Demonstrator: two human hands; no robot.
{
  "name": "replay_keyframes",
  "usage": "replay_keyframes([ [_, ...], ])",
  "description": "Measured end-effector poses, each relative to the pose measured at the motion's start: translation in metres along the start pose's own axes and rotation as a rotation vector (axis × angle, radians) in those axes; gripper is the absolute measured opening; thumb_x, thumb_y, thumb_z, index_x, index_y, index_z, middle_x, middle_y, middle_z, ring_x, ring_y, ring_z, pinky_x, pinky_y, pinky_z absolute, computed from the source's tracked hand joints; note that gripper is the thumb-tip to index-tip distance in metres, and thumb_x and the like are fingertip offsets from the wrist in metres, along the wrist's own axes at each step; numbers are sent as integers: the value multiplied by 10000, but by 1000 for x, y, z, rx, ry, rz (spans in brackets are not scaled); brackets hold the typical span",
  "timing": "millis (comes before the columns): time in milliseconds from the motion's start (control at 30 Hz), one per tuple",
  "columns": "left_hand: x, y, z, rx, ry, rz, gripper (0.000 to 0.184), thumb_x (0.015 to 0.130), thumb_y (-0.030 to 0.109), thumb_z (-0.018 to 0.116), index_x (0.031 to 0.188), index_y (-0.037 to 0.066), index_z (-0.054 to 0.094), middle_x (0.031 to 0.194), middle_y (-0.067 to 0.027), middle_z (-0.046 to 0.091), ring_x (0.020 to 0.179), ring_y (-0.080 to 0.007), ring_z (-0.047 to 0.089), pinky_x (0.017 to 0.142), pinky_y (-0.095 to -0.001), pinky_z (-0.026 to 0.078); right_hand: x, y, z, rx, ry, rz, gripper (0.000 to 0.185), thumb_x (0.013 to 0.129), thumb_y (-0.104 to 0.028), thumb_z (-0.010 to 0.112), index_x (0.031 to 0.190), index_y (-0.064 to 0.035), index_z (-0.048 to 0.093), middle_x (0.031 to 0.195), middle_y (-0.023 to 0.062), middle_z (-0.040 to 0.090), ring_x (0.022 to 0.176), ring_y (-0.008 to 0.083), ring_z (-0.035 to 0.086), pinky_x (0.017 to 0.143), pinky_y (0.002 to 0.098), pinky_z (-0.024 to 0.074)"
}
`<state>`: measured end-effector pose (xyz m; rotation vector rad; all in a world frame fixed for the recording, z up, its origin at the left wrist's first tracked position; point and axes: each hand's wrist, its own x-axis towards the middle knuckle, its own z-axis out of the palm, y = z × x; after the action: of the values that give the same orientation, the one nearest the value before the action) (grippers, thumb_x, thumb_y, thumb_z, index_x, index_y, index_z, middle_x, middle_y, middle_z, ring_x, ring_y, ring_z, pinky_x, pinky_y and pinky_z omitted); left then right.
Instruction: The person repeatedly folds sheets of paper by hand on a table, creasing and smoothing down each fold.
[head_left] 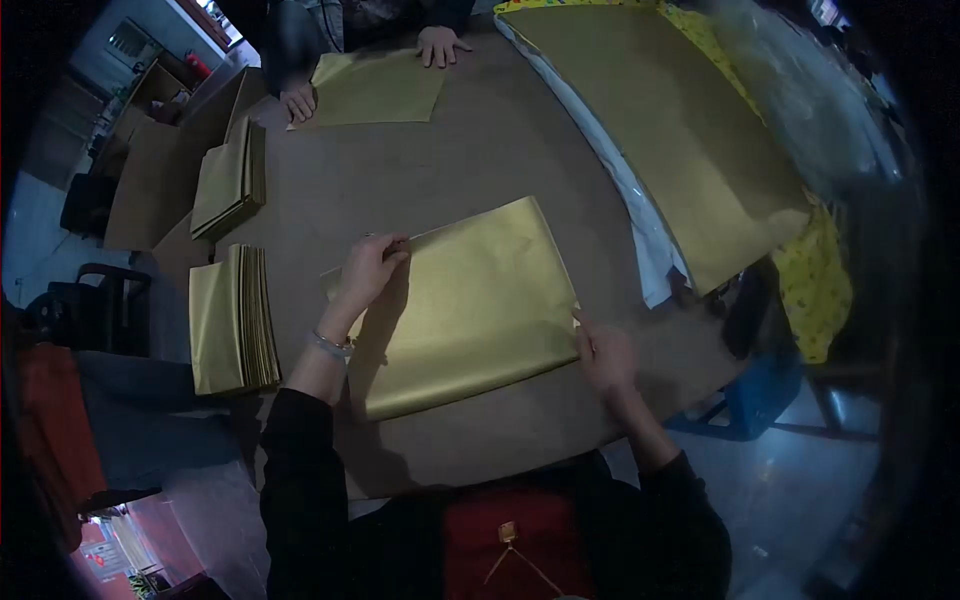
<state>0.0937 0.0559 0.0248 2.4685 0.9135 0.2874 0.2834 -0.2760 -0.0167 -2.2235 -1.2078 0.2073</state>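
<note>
Found the gold sheet (475, 300) in the middle of the frame, lying mostly flat on the table (490, 165), with a soft rounded bend along the lower edge. Saw the left hand (370, 275) at the upper left of the sheet, fingers close together by the edge; could not tell whether pinching the paper or only touching. Saw the right hand (607, 358) at the right edge, fingers narrow, apparently holding the margin. Judged the sheet light and thin, springy rather than limp, probably a little slippery with that sheen, and easily creased by a hard pinch. Judged best to take hold lightly at the edges or corners, sparing the glossy middle. Noted a plain brown surface underneath, matt to the eye. Noted a lower folded stack (215, 325) and an upper folded stack (220, 190) of gold paper at the left of the frame, near a cardboard box (150, 185). Saw large gold paper (680, 140) across the upper right, edged by white plastic (657, 280), with yellow patterned wrapping (815, 285) beside. Saw a co-worker's hands (438, 45) on a second gold sheet (380, 90) at the top. Made out a dim room, with a blue stool (755, 400) at the lower right.
</note>
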Motion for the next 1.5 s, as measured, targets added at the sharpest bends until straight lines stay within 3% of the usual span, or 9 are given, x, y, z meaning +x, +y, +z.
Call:
replay_keyframes([
  [300, 3, -3, 11, -53, 67, -6, 243, 807, 132, 634, 1041, 69, 651, 950, -135, 650, 916, -316, 611, 797, -399, 487, -1, -7, -4, -75, 89, -82, 290, 856, -153, 568, 1143, -149, 608, 761, 119, 575, 698, 311, 558, 643, 427, 436],
  [400, 7, 11, 18, 122, 130, 84, 230, 814, 114, 617, 1035, 61, 649, 1009, -130, 645, 970, -322, 601, 827, -401, 487, 0, -8, -6, -76, 15, -61, 290, 862, -143, 556, 1149, -135, 599, 761, 112, 573, 725, 298, 566, 655, 418, 431],
  [467, 15, 30, 37, 62, 225, 309, 265, 834, 124, 589, 1085, 46, 622, 1128, -132, 612, 1098, -323, 550, 908, -412, 459, -1, -6, -5, -72, -3, -69, 302, 865, -133, 546, 1165, -133, 583, 760, 104, 567, 743, 290, 566, 664, 412, 427],
  [533, 25, 73, 45, 12, 70, 346, 342, 861, 155, 558, 1181, 35, 556, 1244, -143, 547, 1199, -324, 479, 989, -440, 402, -1, -5, -4, -69, -20, -55, 303, 863, -131, 547, 1164, -134, 583, 766, 98, 570, 746, 289, 565, 667, 412, 427],
  [600, 40, 93, 70, -44, 77, 460, 415, 888, 190, 524, 1266, 26, 473, 1318, -161, 477, 1249, -330, 425, 1030, -459, 355, -2, -5, -5, -67, -36, -45, 304, 860, -129, 548, 1163, -135, 583, 771, 92, 572, 749, 288, 565, 670, 411, 428],
  [733, 55, 109, 97, 9, -81, 325, 476, 911, 234, 492, 1316, -2, 409, 1392, -176, 393, 1277, -339, 387, 1062, -474, 312, -2, -8, -4, -58, 38, -58, 314, 824, -115, 570, 1135, -132, 604, 791, 79, 583, 747, 279, 561, 676, 396, 430],
  [867, 53, 105, 112, 64, -13, 372, 481, 920, 245, 480, 1328, 2, 403, 1401, -157, 395, 1308, -312, 355, 1084, -463, 276, -2, -8, -4, -9, 134, -100, 352, 768, -80, 588, 1116, -123, 618, 806, 75, 585, 732, 265, 550, 681, 373, 434],
  [967, 48, 111, 106, 71, -21, 352, 481, 928, 256, 464, 1335, 7, 400, 1408, -143, 394, 1317, -295, 348, 1088, -452, 269, -2, -14, -12, 31, 57, -57, 370, 744, -68, 594, 1111, -111, 623, 809, 75, 579, 730, 258, 544, 684, 365, 435],
  [1500, 49, 111, 112, 98, 83, 398, 443, 931, 234, 462, 1319, 23, 434, 1395, -132, 417, 1313, -281, 362, 1089, -444, 272, -1, -10, -5, -83, 86, -97, 413, 736, -72, 604, 1147, -113, 614, 745, 63, 533, 720, 244, 537, 665, 361, 430],
])
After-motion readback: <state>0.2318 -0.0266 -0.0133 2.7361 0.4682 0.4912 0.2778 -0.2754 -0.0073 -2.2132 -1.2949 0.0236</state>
